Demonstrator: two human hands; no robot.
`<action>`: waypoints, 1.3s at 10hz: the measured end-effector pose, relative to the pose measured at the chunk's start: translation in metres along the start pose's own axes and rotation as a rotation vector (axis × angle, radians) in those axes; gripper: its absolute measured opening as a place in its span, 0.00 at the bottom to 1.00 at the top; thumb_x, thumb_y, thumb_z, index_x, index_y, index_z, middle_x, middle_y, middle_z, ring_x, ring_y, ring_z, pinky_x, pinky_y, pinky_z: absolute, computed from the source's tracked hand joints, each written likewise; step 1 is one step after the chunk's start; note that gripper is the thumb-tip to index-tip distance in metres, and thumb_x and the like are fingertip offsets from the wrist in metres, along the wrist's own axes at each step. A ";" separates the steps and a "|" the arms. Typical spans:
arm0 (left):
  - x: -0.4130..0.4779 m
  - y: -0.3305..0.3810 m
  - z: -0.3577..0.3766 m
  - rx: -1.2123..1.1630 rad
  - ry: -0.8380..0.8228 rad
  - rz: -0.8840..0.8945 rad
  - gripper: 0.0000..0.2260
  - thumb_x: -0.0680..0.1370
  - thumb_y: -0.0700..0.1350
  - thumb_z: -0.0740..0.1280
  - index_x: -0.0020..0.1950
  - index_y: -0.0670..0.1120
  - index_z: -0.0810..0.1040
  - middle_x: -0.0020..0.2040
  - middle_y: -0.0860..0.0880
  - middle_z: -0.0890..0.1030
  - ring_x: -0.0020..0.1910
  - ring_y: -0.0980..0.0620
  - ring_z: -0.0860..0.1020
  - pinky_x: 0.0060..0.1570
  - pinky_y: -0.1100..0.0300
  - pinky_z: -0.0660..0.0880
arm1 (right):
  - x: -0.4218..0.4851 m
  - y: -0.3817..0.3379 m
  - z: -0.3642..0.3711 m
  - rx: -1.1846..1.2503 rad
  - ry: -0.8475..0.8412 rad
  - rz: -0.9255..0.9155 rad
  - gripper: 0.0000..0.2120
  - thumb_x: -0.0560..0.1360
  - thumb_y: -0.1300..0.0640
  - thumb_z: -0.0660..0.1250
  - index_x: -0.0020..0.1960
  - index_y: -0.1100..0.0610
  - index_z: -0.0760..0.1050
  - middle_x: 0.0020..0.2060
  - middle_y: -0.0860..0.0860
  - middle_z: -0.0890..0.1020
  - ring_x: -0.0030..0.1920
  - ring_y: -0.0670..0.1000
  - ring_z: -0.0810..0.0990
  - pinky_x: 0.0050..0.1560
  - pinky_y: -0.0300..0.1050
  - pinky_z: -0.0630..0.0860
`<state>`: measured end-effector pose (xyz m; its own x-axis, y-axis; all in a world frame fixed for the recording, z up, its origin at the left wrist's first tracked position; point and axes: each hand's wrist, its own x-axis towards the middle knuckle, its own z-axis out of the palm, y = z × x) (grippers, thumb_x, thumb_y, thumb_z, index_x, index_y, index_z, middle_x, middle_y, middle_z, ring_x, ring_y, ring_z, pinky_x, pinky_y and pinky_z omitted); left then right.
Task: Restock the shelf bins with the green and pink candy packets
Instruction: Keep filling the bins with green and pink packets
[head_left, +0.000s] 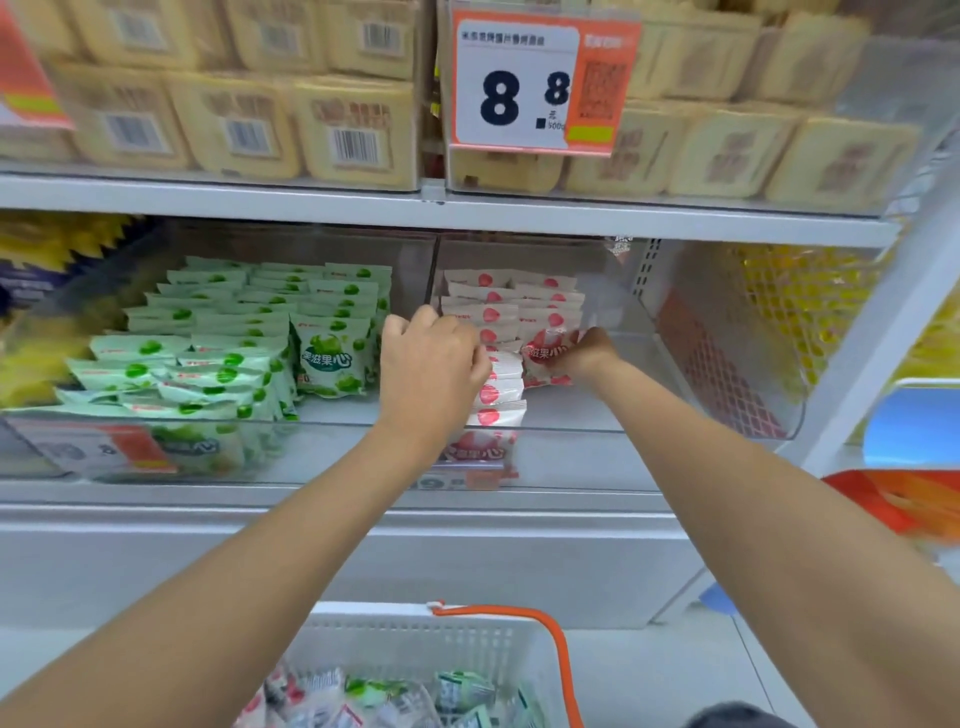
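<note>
Two clear shelf bins sit side by side on the middle shelf. The left bin (311, 418) holds several rows of green candy packets (228, 332). In the right bin (649, 410) stand pink candy packets (519, 306) in rows at its left side. My left hand (431, 358) is inside the right bin, fingers curled on the upright row of pink packets (498, 395). Further in, my right hand (587, 353) grips a pink packet (545, 358) standing at the front of the second row.
A white basket (415, 639) with an orange handle (561, 660) sits below, holding several loose green and pink packets. Yellow snack packs fill the shelf above, behind a price tag (524, 83). The right half of the right bin has bare floor.
</note>
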<state>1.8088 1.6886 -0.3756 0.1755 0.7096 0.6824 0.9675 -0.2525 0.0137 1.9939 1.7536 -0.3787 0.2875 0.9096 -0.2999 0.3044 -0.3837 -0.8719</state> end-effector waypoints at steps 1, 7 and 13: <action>-0.001 0.000 0.000 -0.008 -0.009 -0.003 0.11 0.75 0.44 0.65 0.32 0.49 0.76 0.30 0.52 0.77 0.37 0.49 0.72 0.41 0.52 0.68 | 0.022 0.002 0.004 0.482 -0.069 0.157 0.13 0.79 0.60 0.60 0.63 0.54 0.71 0.51 0.52 0.76 0.54 0.52 0.75 0.59 0.41 0.74; 0.005 0.010 -0.022 -0.027 -0.247 -0.053 0.14 0.77 0.46 0.60 0.32 0.49 0.76 0.32 0.53 0.76 0.44 0.50 0.70 0.49 0.53 0.62 | -0.043 0.002 -0.014 -0.350 0.321 -0.397 0.17 0.76 0.62 0.64 0.64 0.61 0.69 0.48 0.56 0.80 0.50 0.57 0.80 0.45 0.44 0.73; -0.318 -0.110 -0.029 -0.302 -1.247 -0.370 0.05 0.79 0.46 0.61 0.47 0.49 0.76 0.53 0.45 0.81 0.54 0.44 0.79 0.52 0.54 0.75 | -0.211 0.222 0.134 -0.989 -0.667 -0.409 0.08 0.75 0.60 0.61 0.52 0.54 0.76 0.52 0.54 0.80 0.55 0.56 0.78 0.52 0.49 0.75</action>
<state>1.6412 1.4709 -0.5729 0.1179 0.8494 -0.5143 0.9444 0.0641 0.3224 1.8788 1.4980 -0.5608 -0.4134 0.7826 -0.4655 0.8939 0.2514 -0.3712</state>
